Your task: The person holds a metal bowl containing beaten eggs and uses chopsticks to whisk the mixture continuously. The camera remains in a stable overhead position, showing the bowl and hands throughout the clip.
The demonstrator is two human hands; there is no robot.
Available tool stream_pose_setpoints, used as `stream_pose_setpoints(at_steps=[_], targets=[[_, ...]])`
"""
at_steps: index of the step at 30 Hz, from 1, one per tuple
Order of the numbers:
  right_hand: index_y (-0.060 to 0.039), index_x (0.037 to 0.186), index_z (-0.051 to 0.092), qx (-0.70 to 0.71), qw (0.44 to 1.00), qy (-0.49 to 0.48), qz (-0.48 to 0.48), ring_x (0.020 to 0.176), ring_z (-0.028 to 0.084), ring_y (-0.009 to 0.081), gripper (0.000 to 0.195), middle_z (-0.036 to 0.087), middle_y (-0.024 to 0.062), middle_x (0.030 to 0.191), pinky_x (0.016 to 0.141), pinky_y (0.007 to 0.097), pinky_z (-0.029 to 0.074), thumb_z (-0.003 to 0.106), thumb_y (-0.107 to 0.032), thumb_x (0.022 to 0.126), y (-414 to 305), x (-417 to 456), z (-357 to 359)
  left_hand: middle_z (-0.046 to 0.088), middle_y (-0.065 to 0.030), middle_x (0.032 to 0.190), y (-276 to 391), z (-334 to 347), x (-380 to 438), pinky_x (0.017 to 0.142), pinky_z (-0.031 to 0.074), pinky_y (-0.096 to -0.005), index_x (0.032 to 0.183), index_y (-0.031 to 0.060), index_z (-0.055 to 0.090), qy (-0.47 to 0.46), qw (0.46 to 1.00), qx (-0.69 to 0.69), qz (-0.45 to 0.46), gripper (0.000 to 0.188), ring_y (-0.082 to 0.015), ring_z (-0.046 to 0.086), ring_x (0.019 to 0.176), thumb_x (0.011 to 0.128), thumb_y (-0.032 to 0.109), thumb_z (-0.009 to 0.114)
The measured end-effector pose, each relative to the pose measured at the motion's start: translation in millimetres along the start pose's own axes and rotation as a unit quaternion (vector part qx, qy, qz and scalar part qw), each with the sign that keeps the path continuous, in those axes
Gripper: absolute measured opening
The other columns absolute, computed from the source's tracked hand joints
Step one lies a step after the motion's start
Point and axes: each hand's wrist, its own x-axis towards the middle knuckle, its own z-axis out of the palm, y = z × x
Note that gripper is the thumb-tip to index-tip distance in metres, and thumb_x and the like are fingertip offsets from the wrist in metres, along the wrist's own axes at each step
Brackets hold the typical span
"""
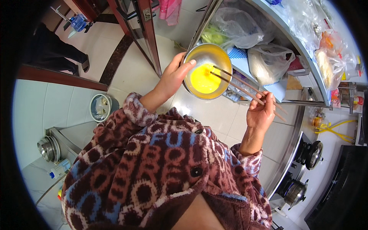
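Observation:
My left hand grips the left rim of a round metal bowl, its thumb over the edge and its fingers hidden behind the wall. Yellow beaten egg lies in the bowl, which is held up above the tiled floor and looks tilted. In my right hand is a pair of brown chopsticks, a little apart, slanting over the bowl's right rim with their tips at the egg. Whether the tips dip into it I cannot tell.
A shelf unit with plastic bags stands ahead on the right. On the right counter a gas stove bears a pot and a lidded pan. A waste bin is at the left. Beyond the open door another person's legs show.

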Motion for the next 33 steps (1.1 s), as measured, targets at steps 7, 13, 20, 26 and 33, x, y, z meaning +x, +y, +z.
stream_pose_setpoints(at_steps=[7,13,20,26,33], targets=[[-0.0048,0.089,0.05,-0.051,0.994,0.039,0.093,0.044,0.054,0.0166,0.015,0.057,0.0095,0.073,0.04,0.0237,0.046,0.048,-0.02,0.089,35.7,-1.7,-8.6,0.052,-0.0068,0.105,2.8,5.1,-0.6,0.084,0.036,-0.0233,0.116,-0.0021,0.043,0.005,1.0,0.023,0.008,0.04,-0.0118,0.047,0.097,0.087,0.025,0.046],[-0.0048,0.082,0.053,0.169,0.976,0.018,0.136,0.055,0.059,0.0149,0.014,0.06,0.0071,0.069,0.045,0.0222,0.05,0.049,-0.017,0.088,18.5,2.4,-13.6,0.051,-0.0089,0.107,-4.5,0.7,0.2,0.086,0.037,-0.0241,0.119,-0.0045,0.039,-0.002,1.0,-0.017,-0.002,0.045,-0.013,0.047,0.099,0.087,0.025,0.05],[-0.0037,0.091,0.051,-0.07,0.997,-0.017,0.005,0.047,0.054,0.0173,0.018,0.059,0.011,0.076,0.041,0.0235,0.044,0.046,-0.021,0.09,-14.3,-5.3,4.2,0.051,-0.0088,0.106,0.0,1.5,-1.7,0.086,0.037,-0.0237,0.118,-0.0048,0.04,0.012,1.0,-0.021,0.01,0.044,-0.0127,0.048,0.098,0.087,0.024,0.051],[-0.0032,0.088,0.05,-0.048,0.995,0.028,0.088,0.044,0.054,0.0182,0.018,0.057,0.0105,0.072,0.04,0.0247,0.045,0.049,-0.021,0.089,34.6,-3.1,-10.1,0.052,-0.0083,0.106,-0.6,4.3,-0.8,0.086,0.037,-0.024,0.117,-0.0044,0.041,0.014,1.0,-0.009,0.006,0.043,-0.0125,0.048,0.098,0.087,0.023,0.051],[-0.0052,0.081,0.054,0.147,0.982,0.036,0.111,0.048,0.055,0.0153,0.02,0.058,0.0072,0.063,0.041,0.0224,0.046,0.048,-0.023,0.089,18.5,6.5,-13.3,0.051,-0.0079,0.107,-0.2,4.1,-4.2,0.086,0.037,-0.024,0.117,-0.0038,0.042,0.021,1.0,-0.007,0.005,0.042,-0.0123,0.047,0.099,0.087,0.023,0.05]])
